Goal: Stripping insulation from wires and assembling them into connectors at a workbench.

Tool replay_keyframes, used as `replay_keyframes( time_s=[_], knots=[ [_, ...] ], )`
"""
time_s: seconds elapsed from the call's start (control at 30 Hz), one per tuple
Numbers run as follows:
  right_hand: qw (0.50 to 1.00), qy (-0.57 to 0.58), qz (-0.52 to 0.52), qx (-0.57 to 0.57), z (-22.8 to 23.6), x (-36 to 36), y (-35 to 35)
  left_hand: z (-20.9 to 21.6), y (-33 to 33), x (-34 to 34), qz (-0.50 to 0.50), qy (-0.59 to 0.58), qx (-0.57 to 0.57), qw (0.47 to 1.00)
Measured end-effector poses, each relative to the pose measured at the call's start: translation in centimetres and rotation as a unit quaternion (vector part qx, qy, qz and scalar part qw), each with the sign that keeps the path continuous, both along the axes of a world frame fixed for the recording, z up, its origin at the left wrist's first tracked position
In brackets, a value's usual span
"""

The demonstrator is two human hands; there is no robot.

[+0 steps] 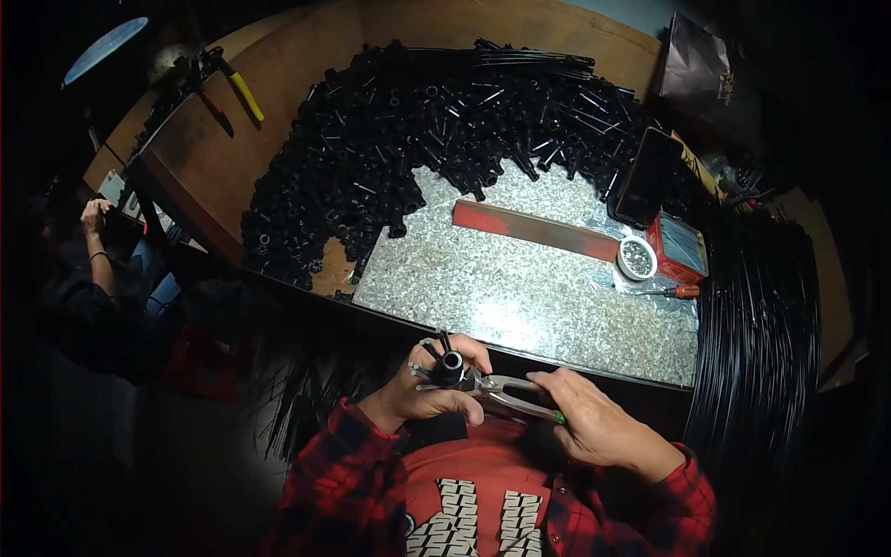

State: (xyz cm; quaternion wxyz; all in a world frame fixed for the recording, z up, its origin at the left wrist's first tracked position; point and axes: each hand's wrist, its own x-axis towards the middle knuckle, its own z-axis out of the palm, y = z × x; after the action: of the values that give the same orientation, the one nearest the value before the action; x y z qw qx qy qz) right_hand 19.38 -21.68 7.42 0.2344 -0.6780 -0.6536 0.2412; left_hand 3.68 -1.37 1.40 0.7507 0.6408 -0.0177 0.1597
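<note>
My left hand (pixel 413 395) is closed round a black tubular part (pixel 451 364) with an open round end and several short thin arms sticking out of it. I hold it in front of my chest, below the bench edge. In my right hand (pixel 594 420) is a pair of pliers (pixel 506 394) with metal loop handles and a green tip. The fingers wrap the handles, and the jaws are up against the black part in my left hand; their exact bite is hidden.
Many black tubular pieces (pixel 390 130) are heaped across the bench. On the speckled board (pixel 520 288) lie a red-and-brown bar (pixel 534 232), a white cup of tiny parts (pixel 637 258) and an orange-handled screwdriver (pixel 685 291). A phone (pixel 647 176), red box (pixel 680 249) and long black rods (pixel 756 325) are right. A co-worker's hand (pixel 95 217) shows left.
</note>
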Motion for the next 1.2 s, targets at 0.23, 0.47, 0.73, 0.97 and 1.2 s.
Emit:
replay_keyframes(
  time_s=[0.23, 0.47, 0.73, 0.97, 1.2],
  knots=[
    [0.990, 0.128, -0.033, -0.046, -2.6, -1.0, 0.7, -1.6, -0.7, -0.5, 0.078, 0.007, -0.045, 0.996],
    [0.994, 0.074, -0.071, -0.026, -3.8, -1.2, 1.0, -1.3, -1.9, -0.8, 0.132, -0.014, -0.076, 0.988],
    [0.964, -0.177, -0.169, 0.099, -2.3, 2.8, 0.9, -2.9, -1.2, -0.9, 0.130, -0.033, -0.041, 0.990],
    [0.898, -0.287, -0.334, 0.016, -0.2, 12.9, 2.0, -3.2, -1.8, -2.1, 0.111, -0.017, -0.079, 0.991],
    [0.863, -0.360, -0.336, -0.115, -1.1, 18.7, 4.9, -2.2, -3.5, -1.7, 0.049, -0.008, -0.116, 0.992]
  ],
)
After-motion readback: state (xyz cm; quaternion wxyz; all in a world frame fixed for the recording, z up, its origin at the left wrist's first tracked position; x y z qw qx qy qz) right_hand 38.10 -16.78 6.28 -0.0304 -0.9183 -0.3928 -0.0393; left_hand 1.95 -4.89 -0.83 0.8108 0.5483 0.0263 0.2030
